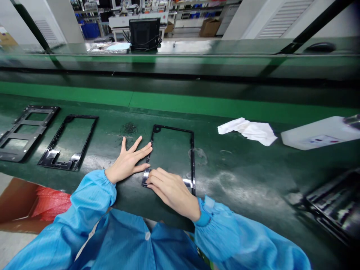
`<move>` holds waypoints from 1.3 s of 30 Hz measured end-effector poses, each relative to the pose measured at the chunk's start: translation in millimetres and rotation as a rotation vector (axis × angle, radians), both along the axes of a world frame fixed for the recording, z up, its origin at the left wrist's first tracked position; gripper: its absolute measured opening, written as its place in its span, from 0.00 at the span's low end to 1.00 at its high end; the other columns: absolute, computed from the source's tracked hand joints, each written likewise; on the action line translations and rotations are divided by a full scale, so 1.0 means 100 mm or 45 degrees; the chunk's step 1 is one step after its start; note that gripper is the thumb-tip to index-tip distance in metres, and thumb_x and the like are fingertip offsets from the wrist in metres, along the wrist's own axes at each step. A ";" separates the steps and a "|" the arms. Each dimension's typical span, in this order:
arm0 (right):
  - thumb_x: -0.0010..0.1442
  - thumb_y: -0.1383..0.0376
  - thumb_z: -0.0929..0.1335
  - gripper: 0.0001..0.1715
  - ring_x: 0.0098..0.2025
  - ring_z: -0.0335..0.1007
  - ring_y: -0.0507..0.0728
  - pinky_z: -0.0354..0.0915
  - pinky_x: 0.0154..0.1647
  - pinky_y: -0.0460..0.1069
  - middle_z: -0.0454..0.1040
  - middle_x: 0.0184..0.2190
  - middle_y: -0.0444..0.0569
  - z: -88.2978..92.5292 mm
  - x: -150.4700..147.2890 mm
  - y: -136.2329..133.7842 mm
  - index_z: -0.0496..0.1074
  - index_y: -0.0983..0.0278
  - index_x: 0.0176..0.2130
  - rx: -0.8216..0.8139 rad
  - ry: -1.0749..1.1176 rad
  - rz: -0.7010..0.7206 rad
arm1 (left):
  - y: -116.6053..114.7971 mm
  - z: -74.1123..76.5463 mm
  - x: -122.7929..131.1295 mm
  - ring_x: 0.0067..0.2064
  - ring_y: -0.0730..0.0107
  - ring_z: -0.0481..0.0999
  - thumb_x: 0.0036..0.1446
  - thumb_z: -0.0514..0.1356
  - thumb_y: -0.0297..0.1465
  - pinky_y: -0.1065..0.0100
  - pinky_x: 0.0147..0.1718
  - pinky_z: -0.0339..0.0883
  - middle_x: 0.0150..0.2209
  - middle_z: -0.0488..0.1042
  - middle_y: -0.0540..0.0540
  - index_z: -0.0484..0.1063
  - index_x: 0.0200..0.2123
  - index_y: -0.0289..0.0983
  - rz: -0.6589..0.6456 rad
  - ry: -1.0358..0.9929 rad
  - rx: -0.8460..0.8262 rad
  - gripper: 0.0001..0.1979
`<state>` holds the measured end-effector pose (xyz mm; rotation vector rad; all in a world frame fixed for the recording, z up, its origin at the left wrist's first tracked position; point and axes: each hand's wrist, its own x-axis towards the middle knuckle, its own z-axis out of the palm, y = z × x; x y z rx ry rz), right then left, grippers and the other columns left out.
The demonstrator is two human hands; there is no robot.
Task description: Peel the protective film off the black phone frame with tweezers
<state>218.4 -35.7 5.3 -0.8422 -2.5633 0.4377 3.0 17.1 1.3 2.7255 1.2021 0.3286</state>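
A thin black rectangular plastic frame point(193, 157) lies flat on the green bench in front of me. My left hand point(126, 161) is open, its fingers spread, with the fingertips touching the frame's left side. The fingers of my right hand point(168, 187) are bunched together at the frame's lower left corner, beside a shiny silvery patch. What they pinch, if anything, is hidden; a small pale sliver shows by the fingertips. The right hand covers much of the frame's bottom edge. A small heap of fine black strands point(129, 128) lies beyond my left hand.
Another black frame point(91, 138) and a thicker black panel with openings point(42, 129) lie to the left. On the right are a crumpled white wipe point(249, 130), a white bottle on its side point(312, 133) and blurred stacked black parts point(337, 202). A cardboard box point(19, 198) holds red wrap.
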 end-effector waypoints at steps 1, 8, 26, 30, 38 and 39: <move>0.70 0.66 0.59 0.10 0.37 0.64 0.54 0.59 0.32 0.47 0.70 0.35 0.48 0.00 0.00 0.00 0.68 0.63 0.39 -0.001 0.005 -0.001 | 0.00 0.00 0.00 0.70 0.54 0.37 0.68 0.52 0.40 0.34 0.59 0.17 0.66 0.56 0.43 0.46 0.68 0.42 0.001 0.002 0.000 0.30; 0.70 0.67 0.59 0.10 0.37 0.63 0.54 0.60 0.32 0.48 0.70 0.34 0.48 0.02 -0.03 -0.02 0.67 0.64 0.37 -0.013 0.020 -0.011 | 0.00 0.02 0.00 0.70 0.53 0.40 0.67 0.52 0.42 0.34 0.59 0.17 0.64 0.59 0.42 0.52 0.66 0.43 0.023 0.009 0.015 0.28; 0.69 0.68 0.60 0.09 0.39 0.63 0.57 0.62 0.34 0.50 0.68 0.37 0.50 -0.07 -0.14 -0.11 0.65 0.62 0.36 -0.019 -0.009 -0.202 | -0.01 0.06 0.02 0.70 0.54 0.43 0.68 0.50 0.43 0.33 0.59 0.17 0.64 0.61 0.44 0.56 0.64 0.43 0.013 0.025 0.090 0.25; 0.68 0.69 0.59 0.10 0.40 0.63 0.57 0.63 0.33 0.50 0.68 0.37 0.51 -0.06 -0.19 -0.14 0.64 0.62 0.35 -0.029 -0.036 -0.284 | -0.01 0.05 0.03 0.69 0.55 0.45 0.68 0.49 0.42 0.33 0.59 0.16 0.64 0.61 0.44 0.56 0.64 0.43 0.006 0.039 0.116 0.24; 0.68 0.68 0.60 0.08 0.41 0.62 0.58 0.62 0.32 0.49 0.67 0.37 0.50 -0.08 -0.26 -0.19 0.64 0.62 0.36 -0.044 -0.077 -0.392 | 0.03 0.05 0.02 0.69 0.55 0.47 0.68 0.50 0.43 0.32 0.59 0.18 0.63 0.61 0.45 0.56 0.64 0.43 -0.007 0.048 0.149 0.25; 0.68 0.69 0.60 0.07 0.40 0.62 0.58 0.62 0.32 0.49 0.67 0.37 0.50 -0.08 -0.26 -0.19 0.64 0.62 0.36 -0.030 -0.078 -0.390 | 0.03 0.04 0.02 0.69 0.55 0.47 0.68 0.50 0.43 0.32 0.59 0.18 0.63 0.62 0.45 0.56 0.64 0.43 -0.005 0.045 0.154 0.24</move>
